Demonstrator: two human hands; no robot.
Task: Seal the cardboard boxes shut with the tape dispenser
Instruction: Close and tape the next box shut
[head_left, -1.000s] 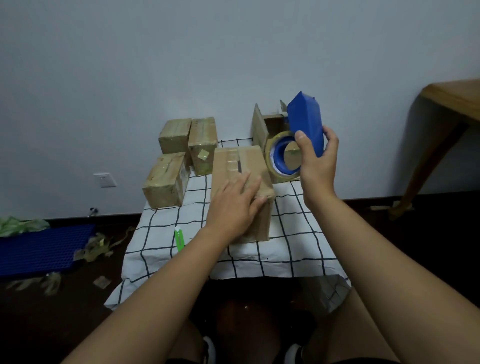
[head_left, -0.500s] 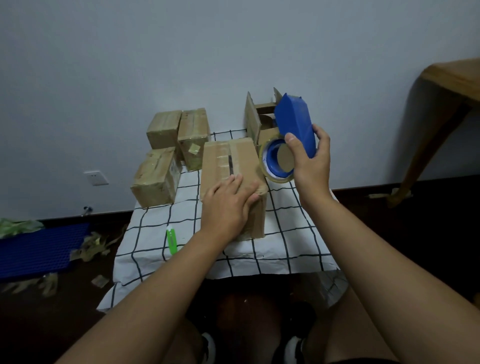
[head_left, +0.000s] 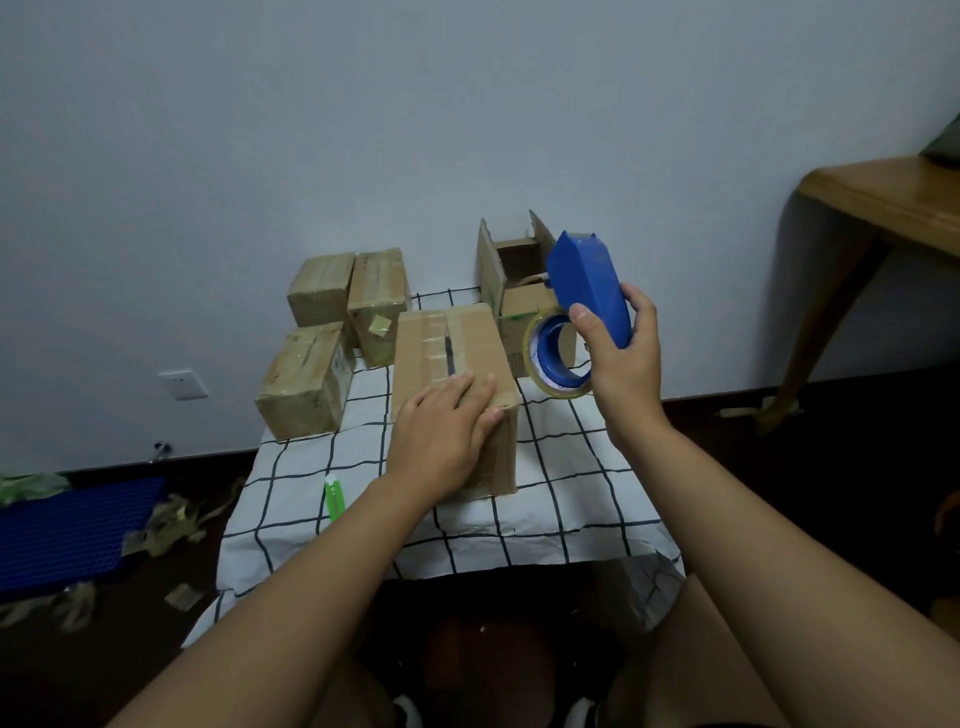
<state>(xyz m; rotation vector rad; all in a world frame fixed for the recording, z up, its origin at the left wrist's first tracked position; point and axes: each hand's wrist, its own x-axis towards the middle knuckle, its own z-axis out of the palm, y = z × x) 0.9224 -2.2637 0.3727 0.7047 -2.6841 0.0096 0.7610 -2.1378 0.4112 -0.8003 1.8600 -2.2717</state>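
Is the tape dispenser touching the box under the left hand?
Apart. The head view shows the tape dispenser held up by the right hand, with checked cloth visible between its roll and the box.

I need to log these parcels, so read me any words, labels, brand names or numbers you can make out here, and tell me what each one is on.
No text can be read.
Side of the near left taped box: a pale label patch with marks, too blurred to read.
Open box at the back: green and dark printing on its front, too small to read.
Blue tape dispenser held in the right hand: no visible lettering.
Box under the left hand: tape only, no print.
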